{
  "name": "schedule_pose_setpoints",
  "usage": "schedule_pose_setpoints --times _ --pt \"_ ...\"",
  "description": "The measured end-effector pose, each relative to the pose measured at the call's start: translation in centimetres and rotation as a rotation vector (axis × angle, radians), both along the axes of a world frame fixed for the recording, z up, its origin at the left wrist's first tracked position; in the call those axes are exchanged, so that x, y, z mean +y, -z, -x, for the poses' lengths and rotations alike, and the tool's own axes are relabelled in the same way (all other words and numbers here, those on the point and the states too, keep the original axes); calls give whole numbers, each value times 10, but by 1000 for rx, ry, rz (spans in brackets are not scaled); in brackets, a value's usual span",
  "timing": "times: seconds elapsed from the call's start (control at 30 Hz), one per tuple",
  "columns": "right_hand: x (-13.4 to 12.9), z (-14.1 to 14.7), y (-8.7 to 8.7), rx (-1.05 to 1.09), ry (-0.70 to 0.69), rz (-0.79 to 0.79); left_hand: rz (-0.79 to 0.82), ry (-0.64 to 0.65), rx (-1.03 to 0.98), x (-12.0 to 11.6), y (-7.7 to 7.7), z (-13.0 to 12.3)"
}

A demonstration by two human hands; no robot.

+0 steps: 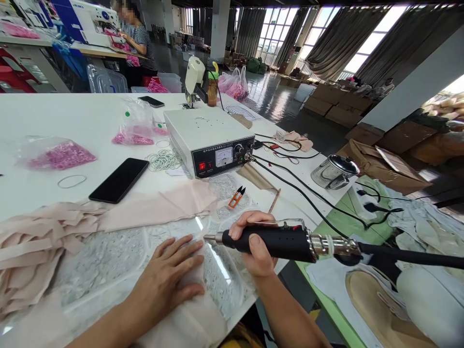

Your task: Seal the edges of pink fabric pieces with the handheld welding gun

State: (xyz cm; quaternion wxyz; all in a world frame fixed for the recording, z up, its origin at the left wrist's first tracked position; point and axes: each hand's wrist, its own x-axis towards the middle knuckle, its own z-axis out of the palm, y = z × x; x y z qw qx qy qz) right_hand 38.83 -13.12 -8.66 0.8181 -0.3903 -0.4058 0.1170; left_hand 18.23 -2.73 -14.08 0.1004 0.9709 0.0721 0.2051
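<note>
Fingers spread, my left hand (170,270) lies flat on pale pink fabric (192,314) at the table's near edge. My right hand (255,241) is wrapped round a black handheld tool (286,242), held nearly level. The tool's metal tip points left and meets the fabric edge just beyond my left fingertips; whether it touches is too small to tell. Under the fabric is a clear, glossy sheet (108,251). A long pale pink fabric piece (159,205) lies behind my left hand, joined by a heap of strips (32,241) at the left.
A white control box (212,140) with cables stands behind the hands. Orange snips (237,197), a black phone (119,180), bags of pink pieces (61,153) and a steel mug (334,171) lie around it. On the right is a green surface (326,290) with garments. A person (139,43) sits far back left.
</note>
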Motion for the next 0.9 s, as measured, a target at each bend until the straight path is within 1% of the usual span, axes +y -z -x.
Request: schedule_pose_setpoints --times 0.1,0.27,0.4,0.53,0.73,0.9 --pt "-6 0 -4 29 -1 8 -1 -5 3 0 0 0" --pt "-13 -1 -8 83 -56 -7 2 -10 1 0 1 0" --pt "-7 -2 -5 85 -47 -41 -5 -14 -11 -2 -3 -2" --pt "-2 -1 -1 69 -66 -46 -18 -5 -20 -2 -7 -1" --pt "-3 -2 2 64 -77 -50 -25 -24 -12 -2 -10 -1" --pt "-2 -4 3 72 -75 -40 -30 -13 11 -1 -11 -2"
